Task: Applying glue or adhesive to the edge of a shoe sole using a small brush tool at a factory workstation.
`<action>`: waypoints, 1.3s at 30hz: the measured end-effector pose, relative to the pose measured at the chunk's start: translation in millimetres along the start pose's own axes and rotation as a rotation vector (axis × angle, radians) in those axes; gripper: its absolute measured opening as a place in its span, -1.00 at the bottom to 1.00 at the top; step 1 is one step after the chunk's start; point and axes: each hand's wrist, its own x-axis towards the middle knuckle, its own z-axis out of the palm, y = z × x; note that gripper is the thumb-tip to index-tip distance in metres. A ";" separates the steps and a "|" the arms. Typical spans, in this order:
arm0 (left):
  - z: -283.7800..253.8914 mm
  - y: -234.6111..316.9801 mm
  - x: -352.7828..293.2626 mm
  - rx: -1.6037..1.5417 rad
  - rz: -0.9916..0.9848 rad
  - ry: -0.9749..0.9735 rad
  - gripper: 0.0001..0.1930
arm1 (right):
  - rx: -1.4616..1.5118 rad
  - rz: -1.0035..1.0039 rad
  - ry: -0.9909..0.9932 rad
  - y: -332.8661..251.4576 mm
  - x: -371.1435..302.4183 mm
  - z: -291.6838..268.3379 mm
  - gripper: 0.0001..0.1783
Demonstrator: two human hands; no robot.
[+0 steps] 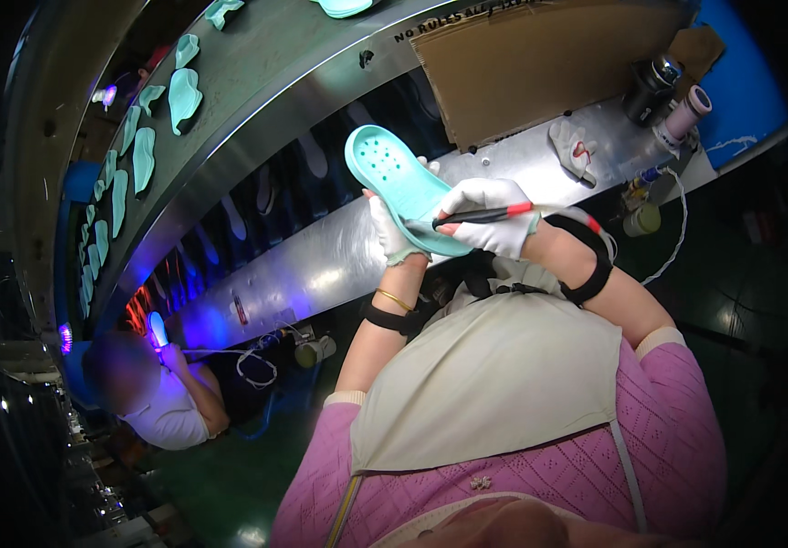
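A turquoise shoe sole (403, 187), with a cluster of small holes at its far end, is tilted over the metal ledge. My left hand (388, 228), in a white glove with bare fingertips showing, grips it along its left edge and from beneath. My right hand (490, 215), gloved the same way, is closed round the black and red handle of a brush (476, 216). The brush's dark tip touches the sole's inner face near its closer end. A white tube seems to run from the back of the handle past my right wrist.
A conveyor belt (257, 55) carries several turquoise soles (185, 99). The metal ledge (321, 260) holds a white glove (572, 151), a black flask (652, 91) and a pink bottle (686, 114). Cardboard (540, 73) leans behind it. Another person (170, 402) works at the left.
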 end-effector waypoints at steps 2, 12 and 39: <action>-8.2 2.4 1.5 -0.051 -0.005 -0.092 -0.21 | 0.058 0.388 0.020 1.0 3.9 -3.4 -0.87; 0.4 17.4 -4.4 -0.333 -0.093 -0.239 -0.23 | 0.203 0.328 0.116 3.7 1.3 0.4 -0.85; 31.8 39.7 -10.6 -0.108 -0.247 -0.274 -0.13 | 0.154 0.041 0.009 9.6 -4.2 7.2 -0.86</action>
